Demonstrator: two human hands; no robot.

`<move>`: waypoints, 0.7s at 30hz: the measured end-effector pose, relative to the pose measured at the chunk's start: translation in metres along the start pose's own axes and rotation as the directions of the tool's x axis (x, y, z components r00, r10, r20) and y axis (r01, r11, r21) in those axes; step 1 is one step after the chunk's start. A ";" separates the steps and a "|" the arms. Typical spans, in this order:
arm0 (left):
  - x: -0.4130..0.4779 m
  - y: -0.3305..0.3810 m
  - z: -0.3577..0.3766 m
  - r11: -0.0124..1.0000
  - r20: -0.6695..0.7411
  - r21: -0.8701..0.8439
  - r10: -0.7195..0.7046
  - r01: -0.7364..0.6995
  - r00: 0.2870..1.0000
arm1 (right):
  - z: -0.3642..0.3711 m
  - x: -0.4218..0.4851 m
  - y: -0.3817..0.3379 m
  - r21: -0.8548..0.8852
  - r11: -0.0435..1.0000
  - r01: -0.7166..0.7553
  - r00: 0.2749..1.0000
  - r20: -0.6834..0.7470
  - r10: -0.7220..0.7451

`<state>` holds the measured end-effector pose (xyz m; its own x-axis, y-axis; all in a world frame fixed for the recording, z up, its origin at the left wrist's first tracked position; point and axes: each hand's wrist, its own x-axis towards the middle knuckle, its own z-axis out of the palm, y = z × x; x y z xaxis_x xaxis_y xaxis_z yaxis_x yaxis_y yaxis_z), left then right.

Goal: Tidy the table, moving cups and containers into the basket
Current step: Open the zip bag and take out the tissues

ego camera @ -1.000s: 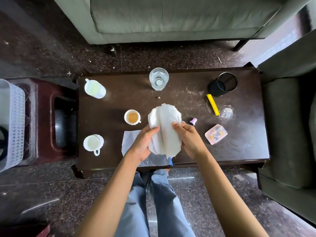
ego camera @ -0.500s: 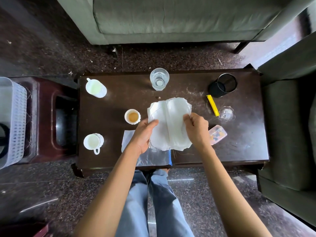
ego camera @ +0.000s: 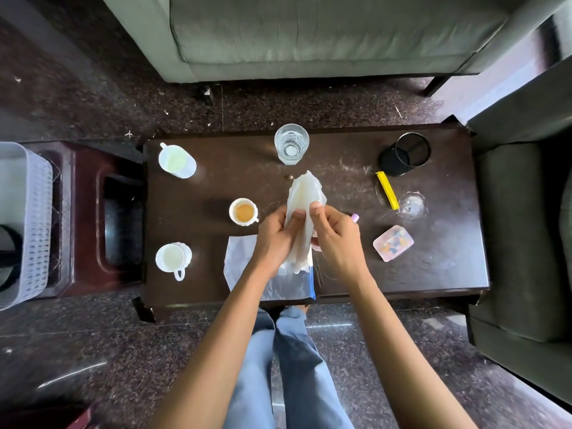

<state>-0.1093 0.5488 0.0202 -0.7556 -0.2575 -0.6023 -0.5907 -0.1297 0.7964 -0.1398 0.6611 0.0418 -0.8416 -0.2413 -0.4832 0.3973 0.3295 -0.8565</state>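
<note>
compared with half a second ago: white crumpled tissue sheet point(ego camera: 305, 209) no longer spread flat and wide, now folded together into a narrow upright bundle. left hand point(ego camera: 274, 235) and right hand point(ego camera: 332, 235) moved inward, almost touching, both pinching the tissue between thumb and fingers above the middle of the dark brown wooden table point(ego camera: 439, 267). small purple-capped thing point(ego camera: 355, 217) visible again just behind the right hand; cups in the same places as before.

on the table, largest to smallest: clear plastic bag with blue edge point(ego camera: 244, 267) lying flat at the near edge, partly under the hands; black mesh cylinder holder point(ego camera: 405, 154) lying on its side at far right; clear drinking glass point(ego camera: 291, 144) upright at the far edge; white lidded cup point(ego camera: 176, 161) at far left; white mug with handle point(ego camera: 173, 258) at near left, pale liquid inside; pink translucent box point(ego camera: 393, 243) at right; small white teacup with brown tea point(ego camera: 243, 212) just left of the left hand; yellow clip bar point(ego camera: 387, 190) near the holder.

white perforated plastic basket point(ego camera: 34, 224) well apart on the left, on a reddish side stand.
</note>
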 end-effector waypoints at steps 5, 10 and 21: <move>-0.004 0.003 -0.016 0.998 0.116 0.015 0.057 -0.059 0.992 | 0.001 0.006 -0.002 0.142 0.983 -0.119 0.992 0.047 0.114; -0.004 0.011 -0.026 0.998 0.219 0.015 0.051 -0.056 0.974 | 0.005 0.009 -0.004 0.139 0.984 -0.114 0.993 0.040 0.109; 0.000 0.037 -0.051 0.979 0.175 -0.085 -0.167 0.184 0.970 | 0.033 0.017 -0.015 -0.024 1.000 -0.020 1.000 -0.013 0.019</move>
<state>-0.1168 0.4949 0.0522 -0.6838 -0.0611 -0.7271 -0.6935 -0.2555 0.6737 -0.1478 0.6225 0.0407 -0.8386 -0.2227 -0.4972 0.4048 0.3560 -0.8423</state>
